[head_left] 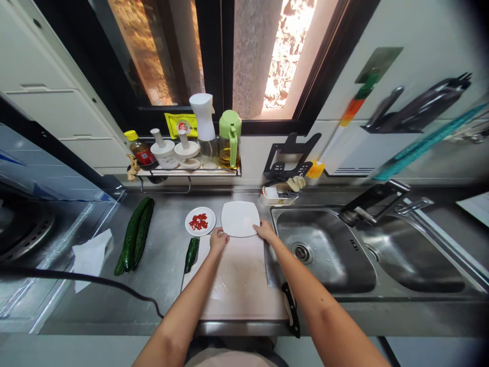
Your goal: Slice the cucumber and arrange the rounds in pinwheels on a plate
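Note:
A white square plate with rounded corners (240,218) lies at the back of the pale cutting board (240,285). My left hand (219,239) is closed at the plate's near left corner, and my right hand (264,230) grips its near right corner, thumb on the rim. Nothing lies on the plate. Left of it sits a small round plate (188,223) holding chopped red pieces (199,221). A short piece of cucumber (191,254) rests at the board's left edge. Beside my right forearm is a knife with a black handle (292,311), its blade mostly hidden.
Whole cucumbers (135,234) and a white paper (91,255) lie to the left, with a dark cable (95,280) crossing in front. A rack (191,173) of seasoning bottles stands behind. To the right is a double steel sink (324,244) with a faucet (374,204).

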A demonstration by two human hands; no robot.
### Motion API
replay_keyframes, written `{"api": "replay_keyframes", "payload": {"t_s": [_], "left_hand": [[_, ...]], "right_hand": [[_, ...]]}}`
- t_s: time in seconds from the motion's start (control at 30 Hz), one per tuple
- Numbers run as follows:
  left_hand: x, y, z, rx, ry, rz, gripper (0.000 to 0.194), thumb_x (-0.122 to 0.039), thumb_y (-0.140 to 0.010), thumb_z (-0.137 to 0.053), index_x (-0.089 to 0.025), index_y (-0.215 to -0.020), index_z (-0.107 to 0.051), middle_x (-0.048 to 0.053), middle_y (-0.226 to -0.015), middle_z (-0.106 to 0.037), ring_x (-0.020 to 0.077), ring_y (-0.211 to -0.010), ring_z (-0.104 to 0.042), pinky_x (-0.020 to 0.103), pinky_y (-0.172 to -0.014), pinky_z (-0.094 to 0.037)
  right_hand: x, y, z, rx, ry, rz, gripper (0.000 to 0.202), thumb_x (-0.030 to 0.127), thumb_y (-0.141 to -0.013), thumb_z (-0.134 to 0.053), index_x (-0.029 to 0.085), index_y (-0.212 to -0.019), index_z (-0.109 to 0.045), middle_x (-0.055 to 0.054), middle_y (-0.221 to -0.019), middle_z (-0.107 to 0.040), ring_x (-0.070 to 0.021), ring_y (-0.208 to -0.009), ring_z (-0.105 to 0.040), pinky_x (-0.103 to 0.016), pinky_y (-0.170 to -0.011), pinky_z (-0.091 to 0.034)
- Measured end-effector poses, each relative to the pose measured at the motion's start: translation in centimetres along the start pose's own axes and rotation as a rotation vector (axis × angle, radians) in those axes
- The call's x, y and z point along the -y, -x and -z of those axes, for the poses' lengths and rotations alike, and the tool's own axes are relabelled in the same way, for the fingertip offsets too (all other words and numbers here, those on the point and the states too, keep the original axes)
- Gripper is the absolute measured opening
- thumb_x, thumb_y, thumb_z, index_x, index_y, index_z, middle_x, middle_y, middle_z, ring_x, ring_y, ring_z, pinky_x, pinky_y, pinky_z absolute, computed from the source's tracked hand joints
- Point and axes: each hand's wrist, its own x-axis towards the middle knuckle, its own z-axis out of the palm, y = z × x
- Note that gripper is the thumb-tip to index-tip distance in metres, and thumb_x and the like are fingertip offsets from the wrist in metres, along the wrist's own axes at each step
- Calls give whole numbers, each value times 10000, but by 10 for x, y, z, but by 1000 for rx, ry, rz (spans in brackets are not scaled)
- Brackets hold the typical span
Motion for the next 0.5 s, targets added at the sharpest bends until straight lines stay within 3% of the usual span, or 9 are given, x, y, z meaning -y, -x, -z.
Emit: {"api": "replay_keyframes", "payload": {"t_s": [0.5], "left_hand": [[9,-7,0,-40,-81,13,265,-101,-674,-577,-172,-924,-526,-45,-569,-593,100,-519,-595,215,-586,-499]], "right_hand": [[7,1,2,-2,47,-29,221,217,-695,-692,128,-895,-658,-74,-866,-696,-179,-864,-625,-219,-716,-440]]}}
